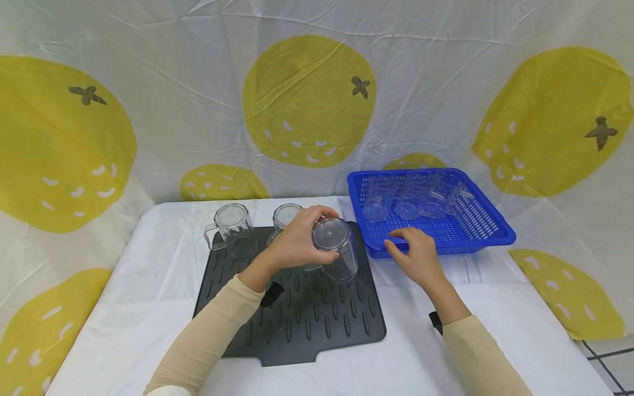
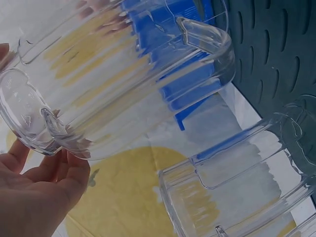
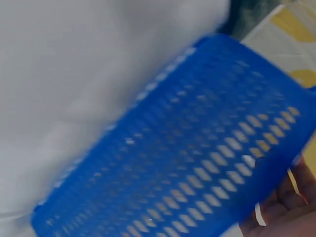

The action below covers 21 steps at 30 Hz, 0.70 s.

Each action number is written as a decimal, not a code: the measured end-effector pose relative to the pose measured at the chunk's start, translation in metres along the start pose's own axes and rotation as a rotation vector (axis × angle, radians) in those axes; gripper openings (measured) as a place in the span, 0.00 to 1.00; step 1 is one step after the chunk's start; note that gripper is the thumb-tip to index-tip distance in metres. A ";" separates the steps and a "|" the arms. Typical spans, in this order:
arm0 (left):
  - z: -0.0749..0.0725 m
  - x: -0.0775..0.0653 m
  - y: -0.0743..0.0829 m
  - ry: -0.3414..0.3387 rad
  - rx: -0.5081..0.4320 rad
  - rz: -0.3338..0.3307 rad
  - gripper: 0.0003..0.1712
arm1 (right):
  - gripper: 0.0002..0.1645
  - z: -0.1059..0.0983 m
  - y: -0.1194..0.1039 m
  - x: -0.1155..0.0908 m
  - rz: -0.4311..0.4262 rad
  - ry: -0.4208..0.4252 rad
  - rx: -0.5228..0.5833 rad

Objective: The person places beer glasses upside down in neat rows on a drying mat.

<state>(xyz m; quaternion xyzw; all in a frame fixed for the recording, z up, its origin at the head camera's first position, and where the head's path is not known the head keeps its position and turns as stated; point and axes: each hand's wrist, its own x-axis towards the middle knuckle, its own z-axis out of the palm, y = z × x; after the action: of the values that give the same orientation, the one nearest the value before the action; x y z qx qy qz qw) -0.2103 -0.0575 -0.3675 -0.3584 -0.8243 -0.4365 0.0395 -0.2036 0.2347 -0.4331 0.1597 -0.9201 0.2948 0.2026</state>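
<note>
My left hand (image 1: 302,241) grips a clear glass mug (image 1: 343,265) by its base end, tilted with the base up, over the dark ridged mat (image 1: 317,324). In the left wrist view, fingers and thumb curl around the base of this mug (image 2: 113,89). Two more glass mugs are at the mat's back edge, one glass mug (image 1: 238,236) at left and another mug (image 1: 286,215) partly hidden behind my left hand. Near the front rim of the blue basket (image 1: 446,246), my right hand (image 1: 416,256) is held with fingers loosely bent and nothing between them.
Inside the blue basket, several clear glass mugs (image 1: 408,201) lie at the left and middle. A white cloth (image 1: 124,330) covers the table. Behind it hangs a white curtain (image 1: 198,110) with yellow fruit prints.
</note>
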 end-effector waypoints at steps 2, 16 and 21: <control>0.001 0.001 0.000 0.000 0.032 -0.015 0.38 | 0.20 0.004 0.011 0.001 0.059 -0.023 -0.027; 0.021 0.017 -0.005 0.053 0.445 -0.059 0.37 | 0.28 0.015 0.026 0.000 0.082 -0.039 -0.146; 0.025 0.025 -0.006 0.035 0.545 -0.111 0.36 | 0.28 0.017 0.028 -0.002 0.071 -0.018 -0.150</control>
<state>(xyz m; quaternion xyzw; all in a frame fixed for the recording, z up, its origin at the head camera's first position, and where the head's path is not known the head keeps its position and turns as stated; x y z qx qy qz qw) -0.2262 -0.0273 -0.3780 -0.2813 -0.9289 -0.2063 0.1246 -0.2180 0.2469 -0.4601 0.1141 -0.9465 0.2303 0.1950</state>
